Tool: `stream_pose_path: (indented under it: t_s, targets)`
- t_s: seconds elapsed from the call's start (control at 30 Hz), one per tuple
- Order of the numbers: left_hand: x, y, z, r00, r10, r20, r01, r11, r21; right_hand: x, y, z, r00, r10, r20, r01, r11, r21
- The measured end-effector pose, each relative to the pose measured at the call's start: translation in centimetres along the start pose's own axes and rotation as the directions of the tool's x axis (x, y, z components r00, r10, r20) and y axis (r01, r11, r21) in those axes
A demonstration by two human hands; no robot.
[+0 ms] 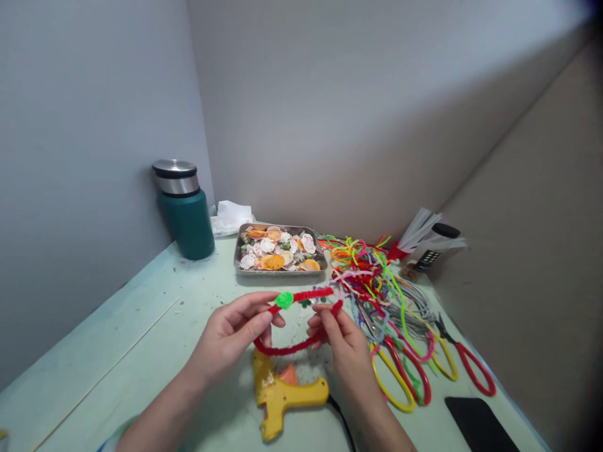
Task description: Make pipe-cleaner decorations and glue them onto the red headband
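Observation:
A red pipe cleaner point(288, 350), bent into an open loop, is held up between my two hands. On its upper stretch sits a bright green fuzzy piece point(284, 301). My left hand point(238, 326) pinches the loop at its left side, just below the green piece. With thumb and fingers, my right hand point(342, 333) grips the lower stretch near its free end. The two red ends are apart. Below the loop a yellow glue gun point(287, 398) lies on the table, its black cord running toward the bottom edge.
A metal tray point(282, 272) of shells and paper-like discs stands behind my hands. Tangled colourful pipe cleaners point(362, 263), grey wire point(412, 307) and scissors point(400, 376) lie to the right. A green thermos point(188, 223) stands back left; a thin stick point(108, 371) lies left; a black phone-like slab point(478, 424) lies front right.

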State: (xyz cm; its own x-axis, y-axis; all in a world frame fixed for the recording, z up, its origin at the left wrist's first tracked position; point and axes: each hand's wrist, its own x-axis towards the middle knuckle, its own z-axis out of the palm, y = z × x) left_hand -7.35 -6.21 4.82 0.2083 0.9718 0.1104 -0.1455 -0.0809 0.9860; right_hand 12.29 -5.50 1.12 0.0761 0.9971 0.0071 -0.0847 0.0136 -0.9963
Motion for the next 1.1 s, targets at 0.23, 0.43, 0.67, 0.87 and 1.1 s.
stream_pose_path:
  t_s: [0.23, 0.43, 0.67, 0.87, 1.1]
  targets:
    - [-0.4, -0.2, 0.4, 0.999, 0.030, -0.012, -0.027, 0.981, 0.191, 0.4, 1.1, 0.0, 1.000, -0.027, -0.017, 0.026, 0.999, -0.020]
    - [-0.2, -0.2, 0.4, 0.994, 0.097, 0.054, -0.109, 0.937, 0.331, 0.5, 1.5, -0.2, 0.994, -0.108, 0.023, 0.109, 0.991, -0.075]
    - [-0.3, -0.1, 0.6, 0.999, 0.022, 0.033, -0.029, 0.975, 0.220, 0.4, 1.4, -0.4, 0.988, -0.154, 0.024, 0.156, 0.970, -0.188]
    - [-0.1, -0.2, 0.5, 0.994, -0.073, 0.079, 0.054, 0.975, 0.217, 0.5, 1.7, -0.5, 0.980, -0.198, 0.034, 0.201, 0.948, -0.248]
    - [-0.2, -0.2, 0.1, 0.983, -0.132, 0.124, 0.119, 0.987, 0.110, 0.5, 1.8, -0.7, 0.965, -0.252, 0.065, 0.261, 0.928, -0.265]
